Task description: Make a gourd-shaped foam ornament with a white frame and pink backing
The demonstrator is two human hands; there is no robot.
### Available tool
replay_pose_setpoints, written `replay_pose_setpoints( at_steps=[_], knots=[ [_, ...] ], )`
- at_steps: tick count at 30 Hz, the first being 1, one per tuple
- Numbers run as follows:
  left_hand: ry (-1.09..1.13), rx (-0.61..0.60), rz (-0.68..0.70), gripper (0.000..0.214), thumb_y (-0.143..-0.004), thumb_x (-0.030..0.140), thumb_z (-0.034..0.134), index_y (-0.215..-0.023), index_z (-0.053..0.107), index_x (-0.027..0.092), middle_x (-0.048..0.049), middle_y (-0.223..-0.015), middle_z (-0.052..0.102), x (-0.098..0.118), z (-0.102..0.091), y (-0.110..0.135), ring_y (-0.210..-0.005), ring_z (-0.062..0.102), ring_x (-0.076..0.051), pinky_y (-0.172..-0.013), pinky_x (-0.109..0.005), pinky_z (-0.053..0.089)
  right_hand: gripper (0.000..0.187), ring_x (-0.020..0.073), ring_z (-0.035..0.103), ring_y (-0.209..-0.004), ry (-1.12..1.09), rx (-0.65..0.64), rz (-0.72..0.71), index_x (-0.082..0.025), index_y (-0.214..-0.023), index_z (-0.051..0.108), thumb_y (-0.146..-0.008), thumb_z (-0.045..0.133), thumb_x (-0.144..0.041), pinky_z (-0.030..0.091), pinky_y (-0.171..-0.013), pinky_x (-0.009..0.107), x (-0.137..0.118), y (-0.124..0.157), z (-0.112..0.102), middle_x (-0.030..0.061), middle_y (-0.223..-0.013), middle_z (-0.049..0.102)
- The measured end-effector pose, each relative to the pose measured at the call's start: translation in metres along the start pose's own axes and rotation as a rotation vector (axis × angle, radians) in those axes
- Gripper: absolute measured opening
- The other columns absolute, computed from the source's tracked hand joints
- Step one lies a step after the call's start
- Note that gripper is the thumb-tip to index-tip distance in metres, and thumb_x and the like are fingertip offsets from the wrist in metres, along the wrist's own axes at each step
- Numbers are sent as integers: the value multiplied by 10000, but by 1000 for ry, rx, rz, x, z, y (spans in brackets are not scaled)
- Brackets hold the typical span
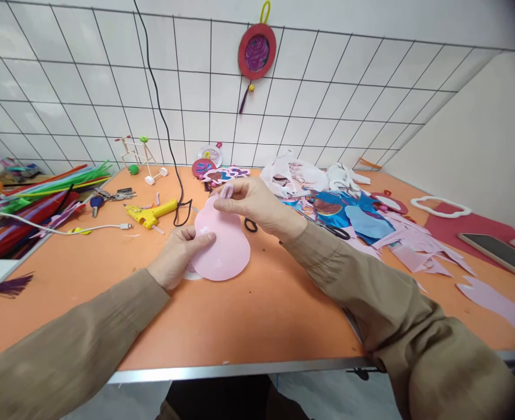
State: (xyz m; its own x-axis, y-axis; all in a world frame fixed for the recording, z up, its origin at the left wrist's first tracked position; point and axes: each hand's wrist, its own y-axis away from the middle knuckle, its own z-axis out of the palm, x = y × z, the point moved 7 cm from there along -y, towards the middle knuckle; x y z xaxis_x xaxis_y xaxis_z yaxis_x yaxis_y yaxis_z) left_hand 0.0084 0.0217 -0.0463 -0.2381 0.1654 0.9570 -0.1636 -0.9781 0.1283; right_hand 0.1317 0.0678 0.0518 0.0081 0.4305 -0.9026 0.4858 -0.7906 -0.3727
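Observation:
A pink gourd-shaped paper cutout (223, 256) is held up above the orange table, its plain face toward me. My left hand (175, 254) grips its left edge, thumb on the front and fingers behind. At the cutout's top, my right hand (254, 203) pinches a small fuzzy lilac loop (226, 191) between thumb and fingers. Whether the loop is fixed to the paper I cannot tell. Part of a whitish-pink piece (192, 273) shows behind the cutout's lower left. Black scissor handles (251, 225) lie just beyond, partly covered by my right hand.
A yellow glue gun (151, 214) with a black cord lies left, near keys (116, 195), a white cable (65, 232) and colourful pipe cleaners (51, 189). Pink paper scraps (419, 242), a plastic bag (295, 172) and a phone (500, 254) are on the right. A red round ornament (242, 52) hangs on the tiled wall.

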Motion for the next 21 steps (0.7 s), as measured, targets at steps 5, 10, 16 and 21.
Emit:
replay_pose_setpoints(
  at_steps=[5,10,16,21],
  knots=[
    [120,-4,-30,390,-597,512,827,-691,722,148,-70,-634,704,2,3,2,-552,632,-185,-529,-279,470,310,89,454,-565,-22,-21,30,-172,-566,528,-681,751,-352,350,-505,225,7,1,0,-32,-599,506],
    [287,-111,-68,557,-636,685,708,-918,726,205,-83,-780,748,6,17,8,-820,700,-300,-653,-344,516,387,92,474,-564,-302,-46,53,-178,-599,529,-629,820,-431,383,-521,232,17,0,5,-41,-603,507],
    [323,-367,-271,681,-640,638,723,-1145,628,190,-150,-999,746,-10,42,22,-985,682,-325,-879,-441,495,433,79,407,-479,-426,-176,168,-182,-626,538,-608,845,-486,258,-378,200,31,9,26,-41,-577,502],
    [293,-394,-193,505,-629,432,815,-1032,687,158,-76,-775,722,-11,35,20,-786,680,-241,-787,-398,524,380,96,503,-569,-459,-212,-1,-168,-590,579,-641,839,-440,393,-490,231,18,8,25,3,-679,615]
  ],
)
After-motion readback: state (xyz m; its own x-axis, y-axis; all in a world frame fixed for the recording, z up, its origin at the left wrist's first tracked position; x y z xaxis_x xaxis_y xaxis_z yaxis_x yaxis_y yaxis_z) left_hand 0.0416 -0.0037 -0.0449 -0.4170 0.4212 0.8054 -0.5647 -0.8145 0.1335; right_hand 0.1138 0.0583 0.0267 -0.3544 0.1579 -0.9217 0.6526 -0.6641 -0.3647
